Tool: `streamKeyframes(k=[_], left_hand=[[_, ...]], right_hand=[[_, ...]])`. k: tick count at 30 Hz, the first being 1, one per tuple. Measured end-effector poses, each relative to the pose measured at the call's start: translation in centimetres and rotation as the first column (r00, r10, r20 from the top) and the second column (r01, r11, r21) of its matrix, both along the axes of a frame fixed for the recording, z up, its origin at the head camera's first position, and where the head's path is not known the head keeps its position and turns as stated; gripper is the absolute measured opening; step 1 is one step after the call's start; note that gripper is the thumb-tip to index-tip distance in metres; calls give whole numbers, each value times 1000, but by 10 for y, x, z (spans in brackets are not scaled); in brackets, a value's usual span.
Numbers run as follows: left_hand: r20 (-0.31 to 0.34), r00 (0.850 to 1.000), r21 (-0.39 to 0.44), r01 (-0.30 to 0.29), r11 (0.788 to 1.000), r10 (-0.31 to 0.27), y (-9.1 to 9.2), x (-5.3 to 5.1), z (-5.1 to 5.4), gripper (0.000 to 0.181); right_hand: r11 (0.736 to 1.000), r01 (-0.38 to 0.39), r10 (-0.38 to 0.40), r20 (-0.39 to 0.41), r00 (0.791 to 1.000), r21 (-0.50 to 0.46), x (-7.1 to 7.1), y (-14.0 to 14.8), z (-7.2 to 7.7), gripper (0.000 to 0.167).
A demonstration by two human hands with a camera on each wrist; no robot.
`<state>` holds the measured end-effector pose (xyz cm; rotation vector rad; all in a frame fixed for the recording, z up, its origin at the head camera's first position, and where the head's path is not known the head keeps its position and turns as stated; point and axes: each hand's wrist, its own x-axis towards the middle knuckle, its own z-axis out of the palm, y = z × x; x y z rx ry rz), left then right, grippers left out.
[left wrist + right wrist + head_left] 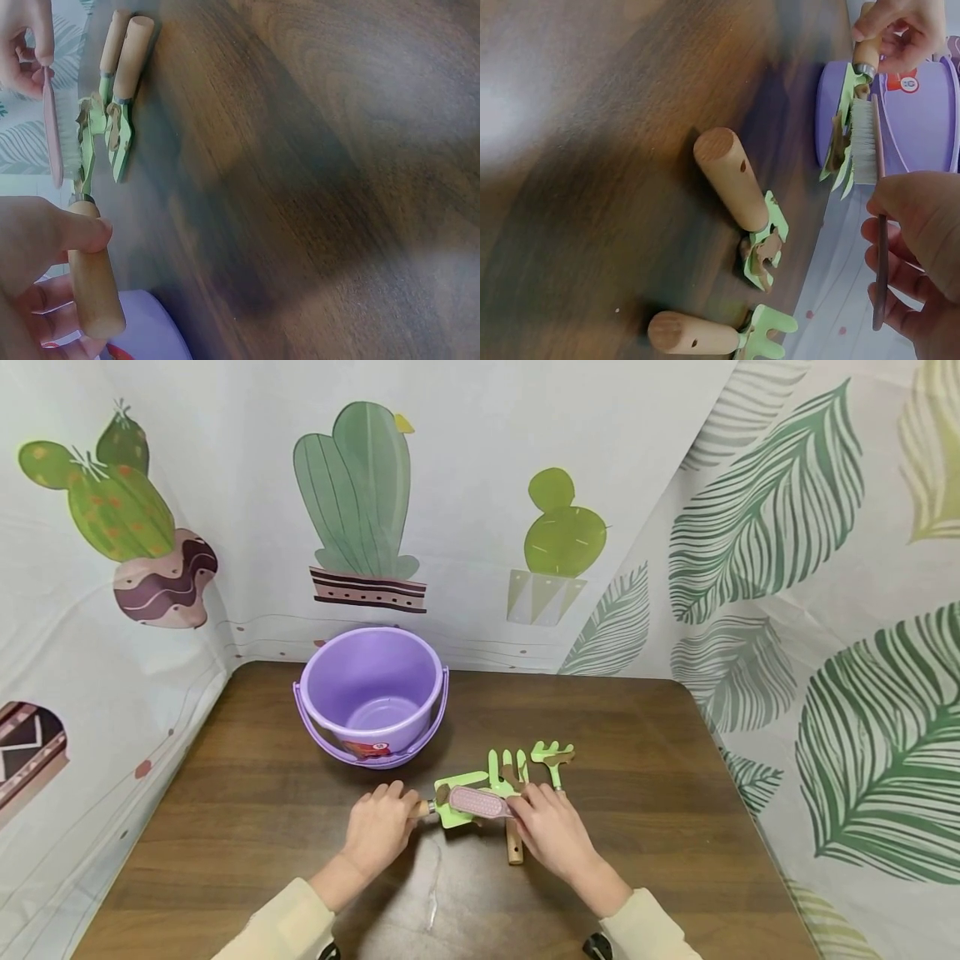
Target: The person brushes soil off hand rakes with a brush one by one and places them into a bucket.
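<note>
My left hand (381, 827) grips the wooden handle (96, 281) of a small garden tool with a green metal head (455, 800), partly hidden by the brush. Brown patches stick to that head. In my right hand (557, 837) is a pink brush (478, 802), held by its handle, its white bristles (863, 142) against or just over the green head. Just beyond, on the table, lie a green hand fork (504, 777) with a wooden handle (731, 180) and a smaller green rake (553, 756), both with brown patches.
A purple bucket (371, 639) with its handle down stands at the back left of the dark wooden table (660, 827). Behind the table hangs a cloth (472, 510) printed with cacti and leaves.
</note>
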<state>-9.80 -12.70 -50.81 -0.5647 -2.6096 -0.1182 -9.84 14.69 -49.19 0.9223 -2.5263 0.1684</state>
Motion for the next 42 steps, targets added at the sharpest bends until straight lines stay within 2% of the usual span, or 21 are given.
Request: streamKeyframes(k=[8, 14, 23, 34, 42], left_hand=[[7, 1000, 7, 7, 1000, -7, -2, 1, 0, 30], [11, 1000, 5, 14, 1000, -14, 0, 3, 0, 30], [-9, 1000, 3, 27, 1000, -27, 3, 5, 0, 34], [-20, 1000, 3, 18, 1000, -18, -6, 6, 0, 32], [15, 1000, -20, 3, 1000, -3, -10, 7, 2, 33]], right_hand=[[998, 0, 0, -1, 1000, -61, -1, 0, -1, 20], [995, 17, -15, 22, 1000, -97, -1, -9, 1, 23], [998, -15, 20, 70, 997, -64, -1, -26, 3, 25], [999, -16, 18, 53, 998, -33, -2, -26, 1, 25], [1000, 8, -7, 49, 999, -22, -2, -23, 3, 24]])
